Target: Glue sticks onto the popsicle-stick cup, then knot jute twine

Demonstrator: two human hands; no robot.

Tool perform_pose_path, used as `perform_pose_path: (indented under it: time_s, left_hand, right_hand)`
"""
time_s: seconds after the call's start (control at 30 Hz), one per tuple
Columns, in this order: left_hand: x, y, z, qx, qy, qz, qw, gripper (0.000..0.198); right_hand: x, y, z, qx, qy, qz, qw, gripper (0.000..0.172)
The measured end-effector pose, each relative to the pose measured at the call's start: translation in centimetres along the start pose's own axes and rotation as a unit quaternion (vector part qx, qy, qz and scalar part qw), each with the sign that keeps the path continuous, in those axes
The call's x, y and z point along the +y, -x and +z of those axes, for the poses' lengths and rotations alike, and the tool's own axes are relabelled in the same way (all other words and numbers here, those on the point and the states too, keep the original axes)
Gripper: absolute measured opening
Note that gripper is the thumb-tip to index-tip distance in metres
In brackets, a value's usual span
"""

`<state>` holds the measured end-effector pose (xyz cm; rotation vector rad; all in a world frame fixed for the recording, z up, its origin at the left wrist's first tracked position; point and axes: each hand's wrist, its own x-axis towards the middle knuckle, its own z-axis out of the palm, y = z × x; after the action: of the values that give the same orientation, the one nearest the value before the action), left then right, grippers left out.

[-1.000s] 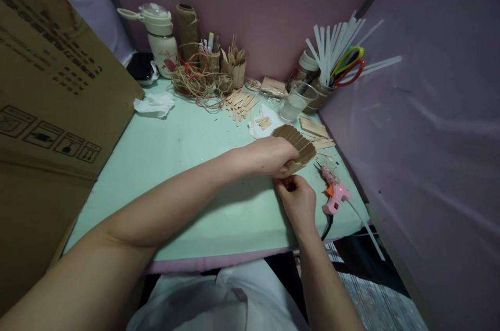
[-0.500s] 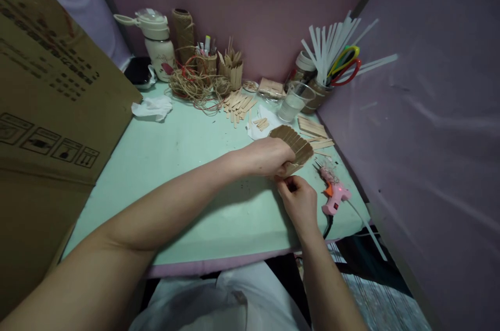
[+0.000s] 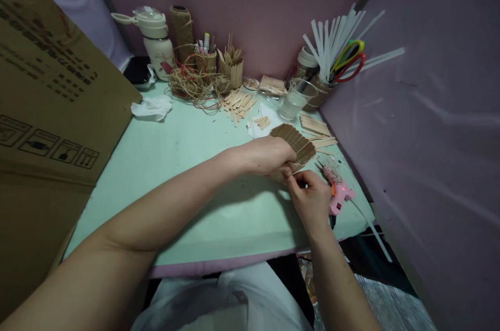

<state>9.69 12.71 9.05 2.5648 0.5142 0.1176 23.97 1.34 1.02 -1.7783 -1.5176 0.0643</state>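
A small basket of brown craft sticks (image 3: 297, 144) stands tilted on the table, its ribbed inner wall facing me. My left hand (image 3: 271, 155) reaches across from the left, closed, with its fingers inside the near side of the basket gripping the wall. From the front right, my right hand (image 3: 310, 195) pinches the basket's near edge with thumb and forefinger, right beside the left fingertips. The spot between the pinching fingers is mostly hidden. Just right of my right hand lies a pink glue gun (image 3: 340, 196) with its red light on, partly covered by that hand.
Loose craft sticks (image 3: 239, 104), a tangle of twine (image 3: 195, 86) and a plastic cup (image 3: 294, 101) stand behind. A jar of glue sticks and scissors (image 3: 322, 88) is at back right. A cardboard box (image 3: 58, 86) walls the left; a crumpled tissue (image 3: 152, 108) lies nearby.
My right hand has shifted right and slightly up along the basket's near edge, now covering part of the glue gun. My left hand has stayed nearly in place.
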Motion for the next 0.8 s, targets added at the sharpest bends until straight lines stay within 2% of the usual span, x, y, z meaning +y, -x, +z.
perform_pose_path:
  time_s: [0.2,0.37,0.6,0.8]
  left_hand:
    - [0.4,0.1,-0.3,-0.006,0.019,0.012,1.0,0.041]
    - [0.4,0.0,-0.2,-0.001,0.015,0.004,1.0,0.04]
    - [0.3,0.0,-0.2,-0.001,0.011,0.014,1.0,0.039]
    - [0.7,0.1,-0.3,0.003,0.007,0.005,1.0,0.041]
  right_hand:
    - [-0.5,-0.7,-1.0,0.023,0.005,-0.043,0.999,0.04]
    - [-0.8,-0.8,-1.1,0.031,0.012,-0.041,0.999,0.042]
    - [0.5,-0.1,0.1,-0.023,-0.002,-0.005,1.0,0.04]
    - [0.5,0.3,1.0,-0.062,0.077,0.017,0.995,0.041]
